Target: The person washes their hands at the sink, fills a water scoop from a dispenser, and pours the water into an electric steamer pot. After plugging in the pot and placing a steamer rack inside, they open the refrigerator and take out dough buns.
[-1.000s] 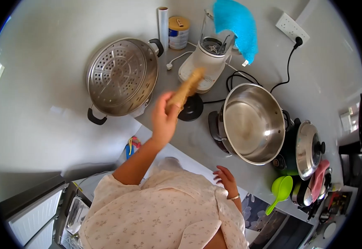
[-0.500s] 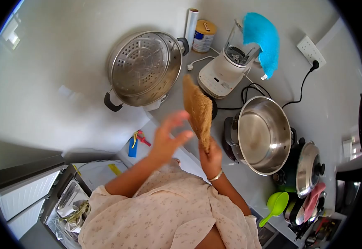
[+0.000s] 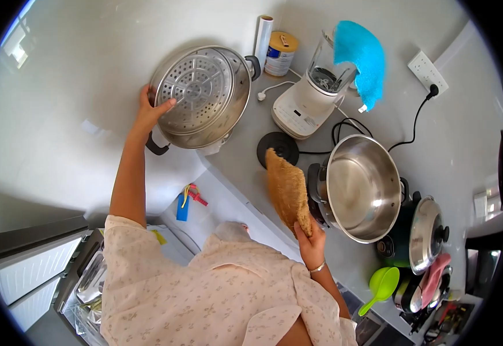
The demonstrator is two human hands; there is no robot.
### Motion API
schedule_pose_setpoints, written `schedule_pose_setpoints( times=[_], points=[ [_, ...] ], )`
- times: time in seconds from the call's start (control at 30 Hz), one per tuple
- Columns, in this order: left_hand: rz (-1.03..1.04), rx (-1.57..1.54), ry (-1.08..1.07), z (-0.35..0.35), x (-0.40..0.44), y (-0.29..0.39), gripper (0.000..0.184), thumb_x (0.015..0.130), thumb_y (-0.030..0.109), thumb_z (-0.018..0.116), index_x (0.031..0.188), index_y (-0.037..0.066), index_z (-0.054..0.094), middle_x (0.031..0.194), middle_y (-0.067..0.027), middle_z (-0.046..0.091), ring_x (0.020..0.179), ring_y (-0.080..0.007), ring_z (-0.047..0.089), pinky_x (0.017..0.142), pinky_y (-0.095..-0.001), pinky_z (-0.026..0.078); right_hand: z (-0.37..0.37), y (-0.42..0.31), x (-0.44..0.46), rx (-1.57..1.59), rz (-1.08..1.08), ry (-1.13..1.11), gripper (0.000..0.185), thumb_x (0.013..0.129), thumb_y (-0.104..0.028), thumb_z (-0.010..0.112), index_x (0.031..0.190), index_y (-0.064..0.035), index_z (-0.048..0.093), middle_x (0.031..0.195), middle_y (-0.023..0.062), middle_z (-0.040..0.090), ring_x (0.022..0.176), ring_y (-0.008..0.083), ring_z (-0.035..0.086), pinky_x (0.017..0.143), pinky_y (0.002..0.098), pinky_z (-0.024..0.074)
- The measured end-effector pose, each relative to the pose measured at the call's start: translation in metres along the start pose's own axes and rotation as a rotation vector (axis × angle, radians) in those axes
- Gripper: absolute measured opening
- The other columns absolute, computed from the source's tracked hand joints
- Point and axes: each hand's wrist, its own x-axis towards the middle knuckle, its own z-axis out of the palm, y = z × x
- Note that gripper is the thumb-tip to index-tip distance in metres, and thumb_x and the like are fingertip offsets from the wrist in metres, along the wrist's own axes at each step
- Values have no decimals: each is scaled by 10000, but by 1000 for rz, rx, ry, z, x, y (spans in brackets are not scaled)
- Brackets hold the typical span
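My left hand (image 3: 154, 111) grips the left rim of a wide steel steamer pot (image 3: 228, 122), thumb over the inside and fingers around the outside. A perforated steamer plate (image 3: 196, 86) rests in that pot. Low over the counter's front edge, my right hand (image 3: 312, 245) is closed on the lower end of a brown fuzzy cloth (image 3: 289, 190). The cloth's far tip overlaps a round black base (image 3: 278, 147) in view. Just right of the cloth stands a deep steel pot (image 3: 364, 190), its inside visible and bare.
A blender (image 3: 309, 104) with a blue cloth (image 3: 361, 60) over its jar stands at the back, beside a tin (image 3: 280, 55) and a white roll (image 3: 264, 34). To the right are a lidded pot (image 3: 427, 236) and a green ladle-like scoop (image 3: 383, 284). Cords cross the counter (image 3: 245, 173).
My left hand has moved up and left from beside the brown cloth onto the steamer pot's rim. My right hand has lowered the cloth rightward, uncovering the black base.
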Motion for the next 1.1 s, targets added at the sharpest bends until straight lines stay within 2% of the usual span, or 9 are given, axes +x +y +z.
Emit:
schedule_pose_setpoints(
  times=[0.23,0.4,0.5,0.77,0.87,0.93,1.0,1.03,1.1],
  points=[
    [121,15,36,16,-27,26,796,759,228,788,1386,-6,358,1167,-88,532,1050,-195,504,924,-343,410,-13,6,-15,59,108,-3,247,870,-58,643,1092,45,612,846,120,666,724,135,599,668,265,490],
    [609,355,177,21,-82,96,819,694,139,804,1378,7,375,1155,-148,548,1066,-268,516,933,-376,406,-16,0,-21,85,174,-11,231,871,-60,644,1076,41,616,810,110,648,699,133,580,654,262,482],
    [704,475,203,12,-109,126,852,645,78,787,1392,30,379,1260,-157,530,1146,-293,498,979,-381,368,-17,-1,-22,91,178,-50,227,868,-62,648,1070,36,616,809,117,655,695,136,585,647,273,484],
    [1068,762,414,-4,-135,153,895,536,10,736,1361,-21,389,1321,-176,508,1220,-345,470,1007,-415,349,-23,1,-22,96,22,-136,237,840,-15,652,1071,26,618,968,146,674,799,225,643,719,297,501],
    [1145,659,481,-9,-131,146,875,551,68,732,1361,-1,408,1330,-173,496,1175,-345,486,1006,-421,353,-33,-2,-19,231,-134,-263,205,863,1,631,1064,37,606,953,79,633,827,147,572,741,270,463],
    [873,354,511,-7,-127,140,848,685,171,830,1392,36,380,1393,-130,443,1217,-278,455,1023,-367,366,-48,-7,-26,252,-69,-264,243,853,24,630,1094,34,603,1017,91,617,877,170,576,781,266,453],
    [524,-41,343,-19,-121,143,728,850,247,715,1420,23,321,1397,-130,425,1214,-257,456,1039,-368,363,-66,-19,-29,389,-109,-397,272,849,29,633,1120,25,601,1050,97,621,899,171,582,795,265,454],
    [511,4,405,-9,-129,169,680,902,273,644,1430,16,301,1406,-149,411,1231,-259,448,1047,-384,362,-73,-17,-33,398,-129,-399,286,849,32,635,1133,26,599,1068,110,639,900,172,591,799,276,463],
    [145,-405,283,-17,-121,164,654,927,348,572,1429,14,317,1427,-159,396,1288,-273,418,1063,-418,358,-98,-26,-44,422,-50,-388,310,849,30,636,1156,19,593,1104,118,640,935,192,601,822,289,468]
  ],
)
